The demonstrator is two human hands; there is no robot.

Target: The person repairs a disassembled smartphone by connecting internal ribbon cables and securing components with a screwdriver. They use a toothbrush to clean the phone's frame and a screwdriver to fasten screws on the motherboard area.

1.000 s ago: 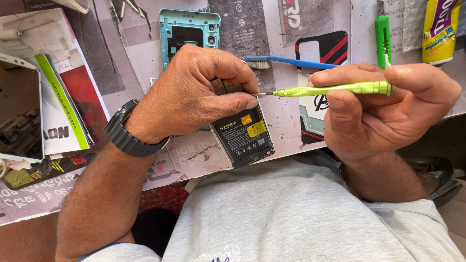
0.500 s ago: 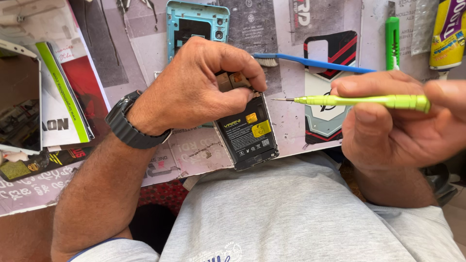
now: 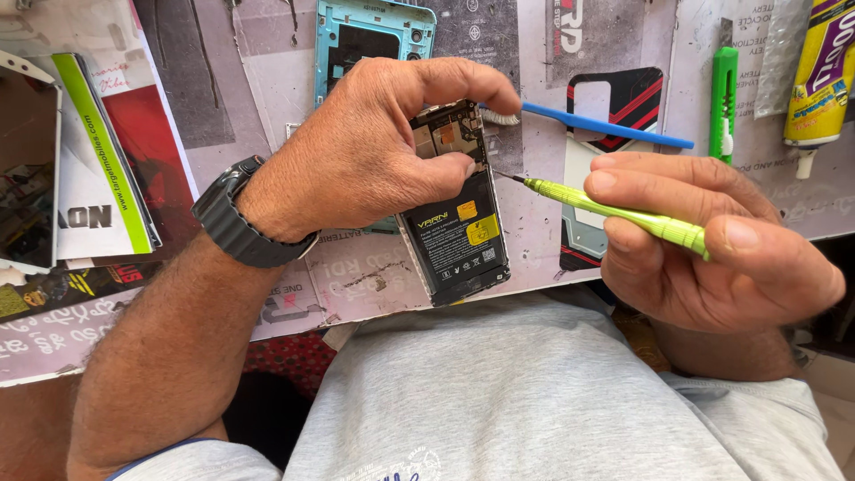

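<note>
My left hand [image 3: 374,147], with a black watch on its wrist, grips an opened phone [image 3: 459,223] whose back is off; a black battery with yellow stickers and a circuit board show. The phone's lower end rests at the table edge. My right hand [image 3: 712,249] holds a thin lime-green screwdriver [image 3: 614,214], its metal tip close to the phone's right edge near the board. A light blue phone back frame [image 3: 356,36] lies on the table behind my left hand.
A blue toothbrush [image 3: 606,125] lies behind the phone. A green utility knife [image 3: 723,98] and a yellow-and-purple glue tube [image 3: 819,80] sit at the right. Printed booklets [image 3: 98,169] lie at the left. The table [image 3: 570,53] is covered with printed sheets.
The left hand has tilted the phone up, showing more of its board. The right hand with the screwdriver has dropped lower and angled its tip up towards the phone's edge.
</note>
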